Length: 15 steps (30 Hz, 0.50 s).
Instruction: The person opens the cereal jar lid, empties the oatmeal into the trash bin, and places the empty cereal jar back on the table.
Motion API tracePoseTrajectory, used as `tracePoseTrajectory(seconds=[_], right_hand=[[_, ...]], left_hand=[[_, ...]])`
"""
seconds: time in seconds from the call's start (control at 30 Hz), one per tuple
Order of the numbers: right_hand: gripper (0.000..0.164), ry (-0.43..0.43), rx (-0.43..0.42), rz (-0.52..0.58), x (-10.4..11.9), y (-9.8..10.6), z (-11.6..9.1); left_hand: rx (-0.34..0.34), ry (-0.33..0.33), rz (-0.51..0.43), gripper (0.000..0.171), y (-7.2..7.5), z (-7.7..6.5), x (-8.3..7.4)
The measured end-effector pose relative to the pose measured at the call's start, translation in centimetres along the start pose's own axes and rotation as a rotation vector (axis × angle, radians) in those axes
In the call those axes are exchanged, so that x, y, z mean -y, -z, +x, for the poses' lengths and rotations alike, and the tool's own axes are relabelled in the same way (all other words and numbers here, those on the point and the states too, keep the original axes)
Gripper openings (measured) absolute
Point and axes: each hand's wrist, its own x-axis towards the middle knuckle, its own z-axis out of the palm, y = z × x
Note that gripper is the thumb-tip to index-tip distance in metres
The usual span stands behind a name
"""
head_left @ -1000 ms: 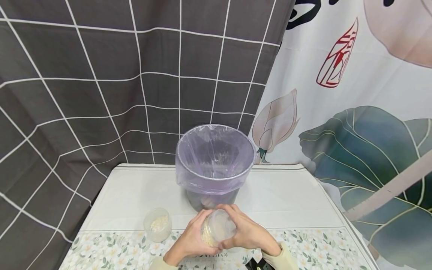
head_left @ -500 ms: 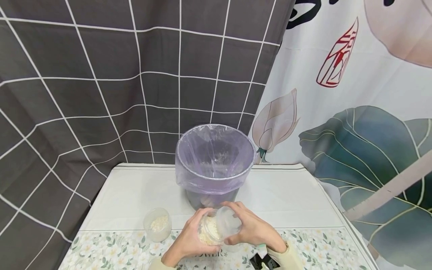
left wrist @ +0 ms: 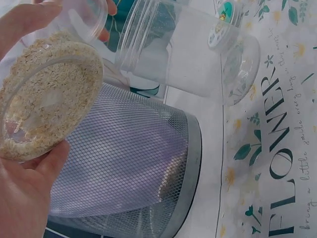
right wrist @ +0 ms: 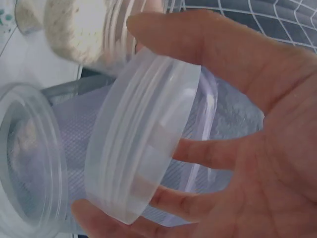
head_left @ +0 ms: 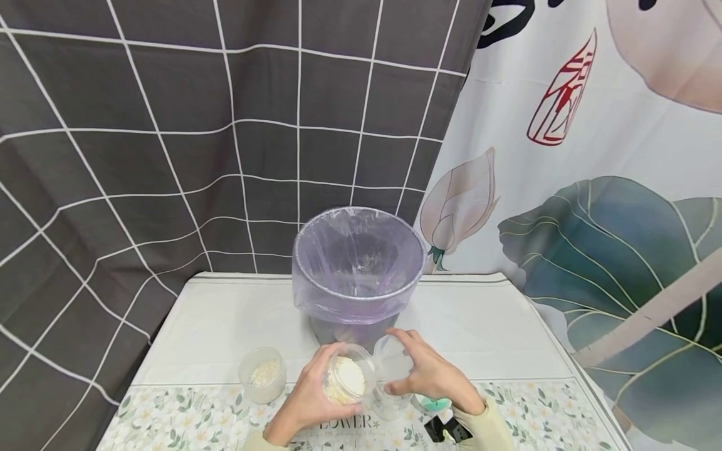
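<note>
My left hand (head_left: 309,393) grips a clear plastic jar (head_left: 333,382) of pale oat flakes, its uncovered mouth tilted toward the camera. The flakes show through its base in the left wrist view. With thumb and fingers around its edge, my right hand (head_left: 437,373) holds a translucent screw lid (right wrist: 143,134), just right of the jar and apart from it. Below the lid stands a clear, lidless jar (left wrist: 193,49) with no visible contents. Directly beyond the hands is a mesh bin (head_left: 355,329) lined with a purple plastic bag (head_left: 361,307).
A translucent cup (head_left: 264,393) with some pale flakes stands to the left. A round green-and-white item (head_left: 433,404) lies by the right wrist, near a black bow-like thing (head_left: 447,430). A flowered cloth (head_left: 192,413) covers the table front; curtains hang behind.
The lid has come off the jar of flakes and moved right with my right hand, uncovering the jar's mouth. The lidless jar and the green item have come into view.
</note>
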Motion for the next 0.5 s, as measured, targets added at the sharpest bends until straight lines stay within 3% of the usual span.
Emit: tracePoseTrajectory(seconds=[0.2, 0.5], right_hand=[[0.089, -0.033, -0.047, 0.000, -1.0, 0.1, 0.2], [0.091, -0.077, -0.087, -0.013, -2.0, 0.4, 0.4]], left_hand=[[-0.038, 0.015, 0.039, 0.094, 0.4, -0.1, -0.2], [-0.093, -0.077, 0.069, 0.095, 1.4, 0.5, -1.0]])
